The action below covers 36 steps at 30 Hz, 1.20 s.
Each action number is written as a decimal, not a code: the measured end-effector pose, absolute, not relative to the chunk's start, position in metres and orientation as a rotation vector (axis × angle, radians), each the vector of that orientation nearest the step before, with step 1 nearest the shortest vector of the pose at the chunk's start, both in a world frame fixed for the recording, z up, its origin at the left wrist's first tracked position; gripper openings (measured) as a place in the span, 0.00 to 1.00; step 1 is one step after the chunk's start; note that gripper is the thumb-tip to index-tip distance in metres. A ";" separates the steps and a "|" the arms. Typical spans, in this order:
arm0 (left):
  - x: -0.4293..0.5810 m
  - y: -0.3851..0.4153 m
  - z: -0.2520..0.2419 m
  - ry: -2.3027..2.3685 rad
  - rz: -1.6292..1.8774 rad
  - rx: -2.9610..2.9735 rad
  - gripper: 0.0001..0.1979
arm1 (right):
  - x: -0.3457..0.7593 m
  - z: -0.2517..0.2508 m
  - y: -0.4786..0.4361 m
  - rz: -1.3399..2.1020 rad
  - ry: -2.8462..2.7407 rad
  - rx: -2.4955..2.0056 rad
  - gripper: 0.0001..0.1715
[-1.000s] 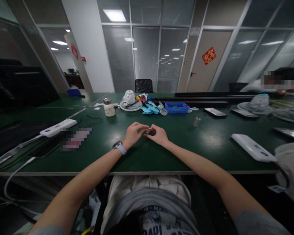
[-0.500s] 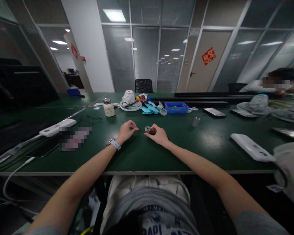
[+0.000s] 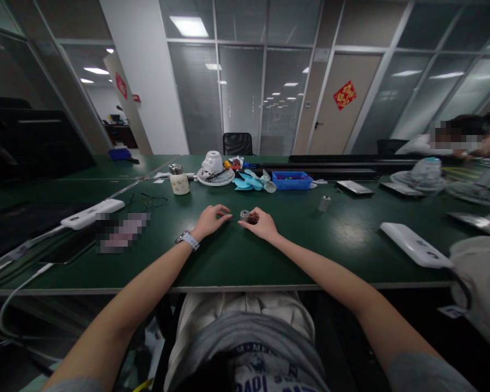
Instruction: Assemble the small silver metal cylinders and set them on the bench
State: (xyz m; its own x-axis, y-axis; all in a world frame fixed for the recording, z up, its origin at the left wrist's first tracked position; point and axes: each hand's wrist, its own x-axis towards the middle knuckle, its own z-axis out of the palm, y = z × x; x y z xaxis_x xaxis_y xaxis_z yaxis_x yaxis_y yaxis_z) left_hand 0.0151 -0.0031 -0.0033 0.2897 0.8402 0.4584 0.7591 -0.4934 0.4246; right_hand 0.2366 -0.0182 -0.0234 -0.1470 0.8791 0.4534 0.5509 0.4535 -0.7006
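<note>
My right hand (image 3: 263,224) has its thumb and fingers round a small silver motor part (image 3: 245,215), a short cylinder with a round opening in its top. A reddish-brown patch shows between the fingers behind it; I cannot make out what it is. My left hand (image 3: 213,220), with a watch on its wrist, is just left of the part. Its thumb and fingers are apart, and I see nothing between them. Another small silver cylinder (image 3: 324,203) stands upright on the green table (image 3: 294,267), to the right of my right hand.
Along the back stand a patterned bottle (image 3: 180,182), a white fan body (image 3: 213,166) on its grille, blue fan blades (image 3: 248,182) and a blue basket (image 3: 292,181). White power strips (image 3: 412,244) lie on both sides. A person (image 3: 424,142) leans over the table at the far right.
My left thumb and fingers have spread further apart. My right hand stays round the motor part. The whole view has shifted slightly.
</note>
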 end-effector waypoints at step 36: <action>0.012 0.003 -0.004 1.669 1.260 2.309 0.17 | 0.237 0.002 -0.020 1.672 -0.899 -0.957 0.10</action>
State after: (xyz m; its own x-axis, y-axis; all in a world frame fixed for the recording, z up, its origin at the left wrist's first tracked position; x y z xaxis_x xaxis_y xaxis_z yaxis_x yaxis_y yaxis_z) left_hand 0.0122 0.0027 -0.0044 0.0989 0.8047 0.5854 0.7832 -0.4258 0.4530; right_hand 0.2368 -0.0196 0.0022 -0.2177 0.9590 -0.1815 -0.3780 -0.2543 -0.8902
